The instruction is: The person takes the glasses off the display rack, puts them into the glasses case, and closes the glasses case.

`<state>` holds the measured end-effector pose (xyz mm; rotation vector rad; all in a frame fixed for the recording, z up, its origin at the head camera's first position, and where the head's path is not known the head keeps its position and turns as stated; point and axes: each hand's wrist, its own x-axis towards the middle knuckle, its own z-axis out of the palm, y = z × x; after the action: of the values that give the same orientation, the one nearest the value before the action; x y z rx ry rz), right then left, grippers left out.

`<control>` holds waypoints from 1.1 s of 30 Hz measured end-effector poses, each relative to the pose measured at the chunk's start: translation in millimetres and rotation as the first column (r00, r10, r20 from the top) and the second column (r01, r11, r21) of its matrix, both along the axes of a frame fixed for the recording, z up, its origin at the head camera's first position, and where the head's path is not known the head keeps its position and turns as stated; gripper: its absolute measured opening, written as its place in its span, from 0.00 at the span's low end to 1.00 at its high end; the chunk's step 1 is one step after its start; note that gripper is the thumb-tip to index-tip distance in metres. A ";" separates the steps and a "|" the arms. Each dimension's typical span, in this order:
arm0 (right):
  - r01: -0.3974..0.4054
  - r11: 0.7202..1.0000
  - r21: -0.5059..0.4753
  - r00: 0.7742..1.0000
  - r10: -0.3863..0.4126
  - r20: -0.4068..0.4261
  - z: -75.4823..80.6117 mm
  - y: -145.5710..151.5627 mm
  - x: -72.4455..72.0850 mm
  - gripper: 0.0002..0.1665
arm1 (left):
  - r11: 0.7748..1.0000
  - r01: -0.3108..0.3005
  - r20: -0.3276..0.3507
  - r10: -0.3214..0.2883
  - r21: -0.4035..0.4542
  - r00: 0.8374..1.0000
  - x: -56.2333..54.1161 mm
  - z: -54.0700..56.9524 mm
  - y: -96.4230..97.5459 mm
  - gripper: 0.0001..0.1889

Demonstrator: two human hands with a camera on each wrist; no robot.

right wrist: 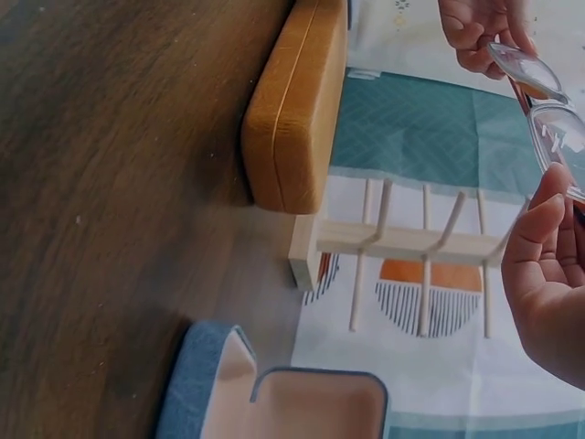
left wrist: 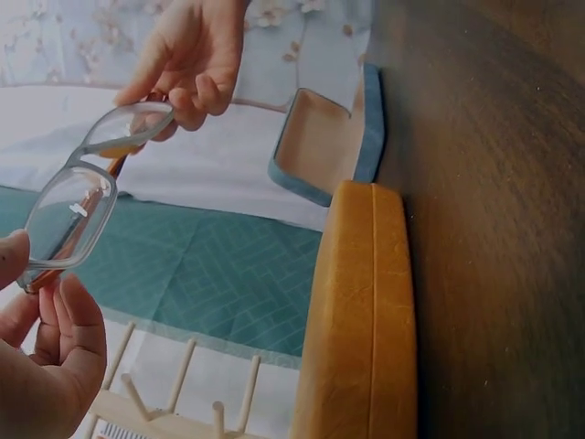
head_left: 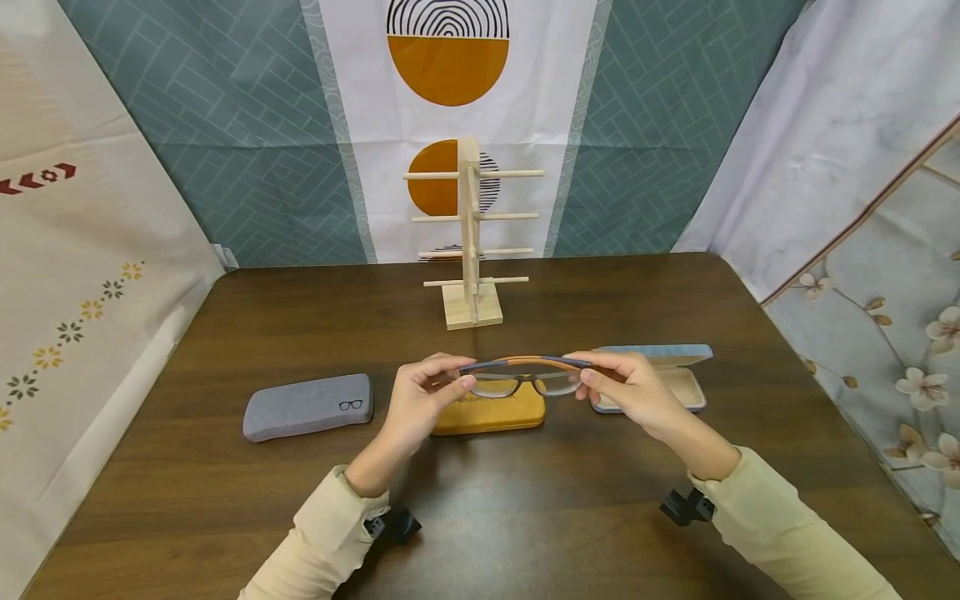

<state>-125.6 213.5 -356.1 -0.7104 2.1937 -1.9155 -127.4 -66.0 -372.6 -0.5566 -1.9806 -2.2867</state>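
A pair of eyeglasses point(head_left: 527, 381) with a dark front and blue-and-orange temples is up over the middle of the table. My left hand point(head_left: 423, 396) pinches its left end between thumb and fingers. At the other end, my right hand point(head_left: 633, 390) pinches it the same way. In the left wrist view the clear lenses sit side by side in the eyeglasses point(left wrist: 84, 157), with an orange temple behind them. Below and partly covered by the eyeglasses and left hand lies a closed yellow glasses case point(head_left: 491, 421). The right hand overlaps an open blue glasses case point(head_left: 660, 354) with a beige lining.
On the left lies a closed grey glasses case point(head_left: 307, 408) with a glasses print. A wooden display stand point(head_left: 470, 242) with several pairs of pegs rises at the table's back. Patterned cloths point(head_left: 652, 125) hang behind and beside the brown table point(head_left: 517, 517).
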 end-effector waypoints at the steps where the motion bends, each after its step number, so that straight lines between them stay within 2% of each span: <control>1: 0.003 1.000 -0.002 1.000 -0.003 0.003 -0.5 1.0 0.1 0.19 | 1.000 0.000 0.009 0.000 -0.001 1.000 -0.4 -0.8 1.3 0.12; 8: -0.004 1.000 -0.030 1.000 0.004 0.002 -4.9 8.9 0.1 0.18 | 1.000 -0.013 0.062 0.014 -0.023 0.998 -2.6 -5.9 10.9 0.10; 15: -0.030 0.995 -0.092 0.999 0.028 -0.023 -10.6 17.4 -1.1 0.15 | 0.999 0.009 0.087 -0.006 -0.035 0.996 -6.2 -12.1 20.0 0.09; 24: 0.037 0.998 -0.041 0.999 -0.037 0.003 -16.7 24.3 -2.6 0.14 | 0.998 0.019 0.126 -0.012 -0.056 0.992 -11.0 -19.4 27.5 0.09; 33: 0.113 0.993 0.024 0.992 -0.114 0.061 -21.9 31.6 -5.3 0.14 | 0.997 0.021 0.190 -0.006 -0.077 0.982 -15.1 -21.5 36.8 0.08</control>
<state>-130.9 245.2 -378.1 -0.5254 2.2573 -1.9366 -142.5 -29.3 -394.1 -0.3701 -2.1651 -2.3584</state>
